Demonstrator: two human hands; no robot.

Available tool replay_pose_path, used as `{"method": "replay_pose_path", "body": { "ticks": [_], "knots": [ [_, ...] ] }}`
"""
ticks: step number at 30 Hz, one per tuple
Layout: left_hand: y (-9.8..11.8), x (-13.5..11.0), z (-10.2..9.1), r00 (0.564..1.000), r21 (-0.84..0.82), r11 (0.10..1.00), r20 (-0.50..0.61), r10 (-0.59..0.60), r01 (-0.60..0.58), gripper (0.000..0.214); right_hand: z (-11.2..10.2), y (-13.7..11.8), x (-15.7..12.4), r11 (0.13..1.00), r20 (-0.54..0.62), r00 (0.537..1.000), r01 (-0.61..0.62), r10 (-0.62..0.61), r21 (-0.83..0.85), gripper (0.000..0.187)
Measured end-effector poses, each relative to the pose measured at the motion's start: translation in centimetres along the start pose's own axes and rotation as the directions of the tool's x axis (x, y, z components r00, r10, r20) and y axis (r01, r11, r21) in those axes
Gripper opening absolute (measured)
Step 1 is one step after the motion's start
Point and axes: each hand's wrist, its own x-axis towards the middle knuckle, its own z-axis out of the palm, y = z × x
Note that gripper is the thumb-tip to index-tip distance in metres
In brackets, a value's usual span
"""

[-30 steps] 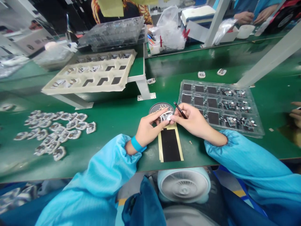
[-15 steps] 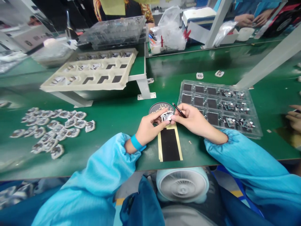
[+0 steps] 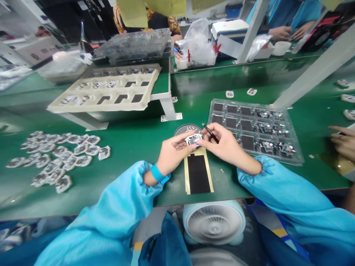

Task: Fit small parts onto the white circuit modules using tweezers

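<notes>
My left hand (image 3: 170, 154) pinches a small white housing (image 3: 193, 139) with electronic parts inside, between thumb and fingers. The thumb and fingertips of my right hand (image 3: 226, 146) touch the housing's right side. A slim black pen-like tool (image 3: 211, 133) is also gripped in my right hand, its upper end pointing up and left; its exact kind is not clear. Just behind the housing, a round grey dish (image 3: 180, 129) contains many tiny pale pieces. Below my hands lies a black pad (image 3: 199, 175) edged with yellow tape.
Many similar housings (image 3: 66, 159) lie in a group at left. A clear plastic tray (image 3: 298, 159) of circuit boards stands at right, a cream tray (image 3: 144, 107) on a raised shelf at back left. A slanted white post (image 3: 307, 70) and another person's hand (image 3: 344, 142) are at right.
The view has shifted slightly, so the table sits a little lower. The housing appears turned a little flatter between my hands. Both hands keep their grip.
</notes>
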Motion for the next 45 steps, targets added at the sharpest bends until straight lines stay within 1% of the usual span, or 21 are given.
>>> {"method": "replay_pose_path", "body": {
  "ticks": [2, 5, 9, 11, 13, 15, 18, 20, 25, 28, 32, 35, 38, 41, 43, 45],
  "knots": [
    [0.1, 0.1, 0.0, 0.999, -0.064, 0.997, 0.008, -0.032, 0.033, 0.055, 0.1, -0.1, 0.0, 1.000, 0.011, 1.000, 0.021, -0.021, 0.001, 0.032],
    [0.0, 0.0, 0.0, 0.999, -0.066, 0.997, 0.000, -0.046, 0.046, 0.051, 0.2, -0.2, -0.1, 1.000, 0.047, 0.999, 0.013, -0.013, 0.006, 0.027],
    [-0.2, -0.2, 0.3, 1.000, -0.023, 1.000, 0.024, -0.012, 0.013, 0.047, 0.3, -0.2, -0.2, 1.000, 0.084, 0.996, 0.013, -0.013, 0.000, 0.019],
    [-0.2, -0.3, 0.4, 0.999, 0.003, 0.999, 0.040, 0.034, -0.035, 0.043, 0.3, -0.4, -0.3, 1.000, 0.091, 0.996, 0.013, -0.011, -0.017, 0.015],
    [-0.3, -0.3, 0.4, 0.995, 0.057, 0.994, 0.033, 0.093, -0.095, 0.040, 0.3, -0.6, -0.3, 1.000, 0.095, 0.995, 0.002, 0.000, -0.024, 0.015],
    [-0.4, -0.3, 0.4, 0.992, 0.147, 0.981, 0.017, 0.126, -0.128, 0.044, 0.3, -0.7, -0.3, 1.000, 0.085, 0.996, -0.008, 0.009, -0.019, 0.017],
    [-0.5, -0.4, 0.3, 0.994, 0.282, 0.953, 0.007, 0.112, -0.109, 0.047, 0.4, -0.7, -0.4, 1.000, 0.064, 0.998, -0.018, 0.018, 0.004, 0.021],
    [-0.4, -0.5, 0.3, 0.994, 0.326, 0.940, -0.009, 0.110, -0.101, 0.042, 0.4, -0.6, -0.5, 1.000, 0.070, 0.997, -0.027, 0.026, 0.012, 0.024],
    [0.0, -0.7, 0.5, 0.989, 0.287, 0.950, -0.048, 0.142, -0.122, 0.035, 1.0, -0.1, -0.5, 0.997, 0.084, 0.996, -0.043, 0.038, 0.063, 0.025],
    [0.1, -0.8, 0.7, 0.987, 0.244, 0.963, -0.085, 0.138, -0.113, 0.034, 1.5, 0.1, -0.4, 0.992, 0.072, 0.996, -0.065, 0.057, 0.106, 0.025],
    [0.0, -0.8, 0.7, 0.979, 0.222, 0.963, -0.098, 0.177, -0.152, 0.031, 1.9, 0.2, -0.4, 0.991, 0.043, 0.997, -0.068, 0.063, 0.112, 0.026],
    [-0.3, -0.6, 0.6, 0.978, 0.266, 0.951, -0.094, 0.187, -0.157, 0.029, 1.5, 0.3, -0.3, 0.997, 0.062, 0.998, -0.023, 0.019, 0.067, 0.025],
    [-0.3, -0.5, 0.5, 0.971, 0.386, 0.904, -0.073, 0.227, -0.182, 0.027, 0.8, 0.4, -0.3, 0.992, 0.084, 0.995, 0.070, -0.061, -0.107, 0.020],
    [0.1, -0.5, 0.5, 0.953, 0.490, 0.838, -0.050, 0.300, -0.238, 0.025, 0.5, 0.2, -0.4, 0.931, 0.037, 0.978, 0.207, -0.206, -0.301, 0.022],
    [0.4, -0.6, 0.6, 0.941, 0.534, 0.804, -0.042, 0.335, -0.263, 0.024, 0.4, 0.0, -0.5, 0.894, 0.012, 0.956, 0.279, -0.293, -0.349, 0.021],
    [0.5, -0.7, 0.6, 0.934, 0.561, 0.780, -0.032, 0.357, -0.279, 0.024, 0.2, -0.2, -0.5, 0.879, 0.021, 0.941, 0.324, -0.339, -0.349, 0.018]
  ]
}}
